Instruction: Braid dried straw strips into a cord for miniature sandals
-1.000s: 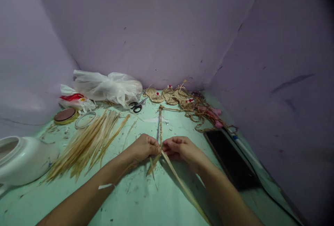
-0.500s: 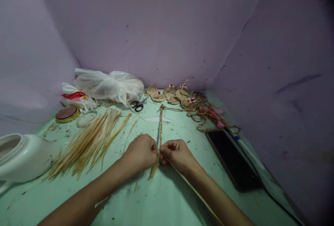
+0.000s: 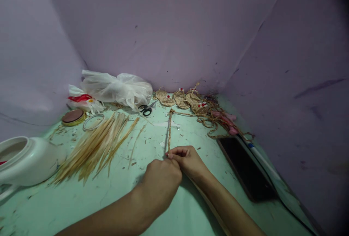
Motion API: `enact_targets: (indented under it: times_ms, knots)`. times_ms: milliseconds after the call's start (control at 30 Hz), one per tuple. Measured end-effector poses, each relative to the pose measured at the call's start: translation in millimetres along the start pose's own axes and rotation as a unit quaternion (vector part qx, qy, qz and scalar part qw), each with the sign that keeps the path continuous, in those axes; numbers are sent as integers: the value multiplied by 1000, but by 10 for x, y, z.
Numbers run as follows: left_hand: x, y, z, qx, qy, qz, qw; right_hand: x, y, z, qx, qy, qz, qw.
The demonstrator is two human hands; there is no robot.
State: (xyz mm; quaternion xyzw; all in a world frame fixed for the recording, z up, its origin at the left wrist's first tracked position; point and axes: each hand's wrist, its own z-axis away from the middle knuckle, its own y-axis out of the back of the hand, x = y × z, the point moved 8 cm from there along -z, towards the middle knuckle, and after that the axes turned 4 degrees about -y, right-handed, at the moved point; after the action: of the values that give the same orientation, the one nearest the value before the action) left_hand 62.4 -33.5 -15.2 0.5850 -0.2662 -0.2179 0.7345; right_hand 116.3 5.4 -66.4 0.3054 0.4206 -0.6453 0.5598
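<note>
A thin plaited straw cord (image 3: 169,130) runs across the green table away from me. My right hand (image 3: 188,159) is closed, pinching the near end of that cord. My left hand (image 3: 162,183) is a fist right next to it, fingers curled under and gripping the straw strands there, which it hides. A long loose straw strip (image 3: 211,210) trails back toward me beneath my right forearm.
A bundle of straw strips (image 3: 98,145) lies at the left, with a white jar (image 3: 25,161), a round tin (image 3: 72,117) and a ring (image 3: 93,122). Plastic bags (image 3: 117,89), scissors (image 3: 145,109), small woven straw pieces (image 3: 181,100) and a dark phone (image 3: 247,167) surround the spot.
My left hand has moved right and toward me, rolling over the straw ends so that they are now hidden. My right hand stays pinched on the cord. The camera shifted slightly.
</note>
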Motion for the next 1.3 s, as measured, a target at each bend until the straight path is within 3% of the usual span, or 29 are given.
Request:
enact_targets:
  times_ms: [100, 200, 233, 300, 400, 467, 667, 800, 900, 967, 1033, 1167, 1300]
  knots:
    - [-137, 130, -7, 11, 25, 53, 998, 12, -19, -1, -24, -9, -7, 1000]
    - [-521, 311, -27, 63, 132, 191, 971, -14, -54, 20, -58, -2, 1, 998]
    - [-641, 345, -34, 89, 161, 259, 948, -26, -59, 27, -64, 0, 1, 998]
    - [-753, 167, -65, 21, 210, 408, 888, -44, -64, 36, -70, 4, 3, 998]
    - [-626, -96, -105, -83, 206, 570, 791, -63, -99, 44, -88, 13, 25, 996]
    - [-552, -151, -132, -91, 188, 609, 765, -65, -126, 45, -100, 19, 49, 994]
    - [-652, -256, -130, -90, 234, 551, 796, -91, -86, 37, -65, 82, 173, 979]
    - [-754, -315, -161, -50, 239, 493, 835, -203, -41, 128, 4, 166, 325, 931]
    - [-756, -259, -219, 14, 196, 459, 867, -253, -19, 200, 43, 159, 414, 895]
    - [-733, -242, -236, 24, 178, 447, 876, -265, 28, 223, 69, 129, 445, 884]
    - [-715, -232, -243, 23, 170, 438, 883, -253, 72, 223, 80, 104, 445, 886]
    - [-705, -237, -251, 27, 154, 432, 888, -111, 107, 158, 52, 59, 364, 928]
    - [-708, -262, -250, 16, 151, 468, 870, 6, 87, 121, 36, 38, 310, 949]
